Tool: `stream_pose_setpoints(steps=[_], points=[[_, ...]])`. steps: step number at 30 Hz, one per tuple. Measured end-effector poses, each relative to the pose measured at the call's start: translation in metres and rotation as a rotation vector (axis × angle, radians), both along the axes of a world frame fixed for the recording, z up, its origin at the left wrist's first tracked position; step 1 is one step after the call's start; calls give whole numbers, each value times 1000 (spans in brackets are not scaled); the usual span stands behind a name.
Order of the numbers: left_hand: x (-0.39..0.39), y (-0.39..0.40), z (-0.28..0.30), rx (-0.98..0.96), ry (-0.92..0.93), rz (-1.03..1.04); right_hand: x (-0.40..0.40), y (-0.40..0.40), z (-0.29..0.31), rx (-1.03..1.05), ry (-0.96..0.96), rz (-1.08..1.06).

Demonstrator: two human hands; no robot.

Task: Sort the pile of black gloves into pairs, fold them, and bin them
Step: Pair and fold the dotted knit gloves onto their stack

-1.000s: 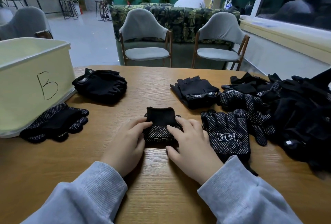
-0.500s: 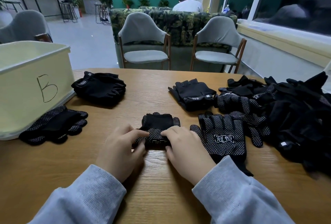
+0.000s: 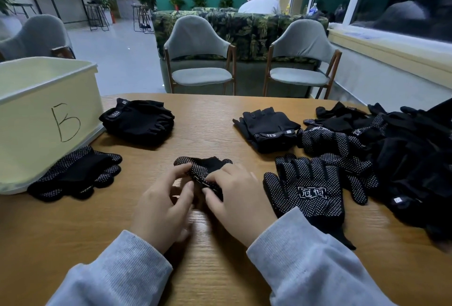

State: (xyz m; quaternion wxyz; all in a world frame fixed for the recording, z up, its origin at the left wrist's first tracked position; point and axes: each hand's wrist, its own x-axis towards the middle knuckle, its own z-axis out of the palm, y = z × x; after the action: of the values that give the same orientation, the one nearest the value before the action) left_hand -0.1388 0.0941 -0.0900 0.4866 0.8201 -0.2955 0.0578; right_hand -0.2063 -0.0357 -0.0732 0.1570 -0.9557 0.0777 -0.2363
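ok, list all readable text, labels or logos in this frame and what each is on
"B": handwritten on the side of the pale yellow bin.
"5.11": on the wrist strap of the fingerless glove pair, seen upside down.
"5.11", seen turned: on the strap of the fingerless glove stack beside the bin.
"冠恒": white framed logo on the flat dotted glove.
Small white tags on gloves in the unsorted pile: too small to read.
Print on the folded dotted gloves in the hands: blurred.

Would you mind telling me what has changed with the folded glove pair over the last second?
Both hands, left and right, went from pressing the dotted glove bundle flat to pinching its near edge and rolling it up off the table. The bin, the other folded pairs and the pile stayed put.
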Motion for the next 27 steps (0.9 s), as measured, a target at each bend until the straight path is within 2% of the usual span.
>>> stream_pose_setpoints(steps=[5, 8, 14, 17, 22, 27], points=[[-8, -6, 10, -321, 273, -92, 1, 3, -5, 124, 20, 196], [-8, -6, 12, -359, 282, -67, 0, 3, -8, 161, 81, 311], [3, 4, 10, -357, 242, -27, 0, -1, -7, 274, -60, 281], [7, 16, 15, -308, 272, -107, 1, -4, -3, 264, -94, 223], [8, 36, 28, -172, 322, -328, 3, -2, 11, 397, 66, 260], [16, 52, 27, -55, 177, -368, 13, 14, 14, 505, 131, 321]])
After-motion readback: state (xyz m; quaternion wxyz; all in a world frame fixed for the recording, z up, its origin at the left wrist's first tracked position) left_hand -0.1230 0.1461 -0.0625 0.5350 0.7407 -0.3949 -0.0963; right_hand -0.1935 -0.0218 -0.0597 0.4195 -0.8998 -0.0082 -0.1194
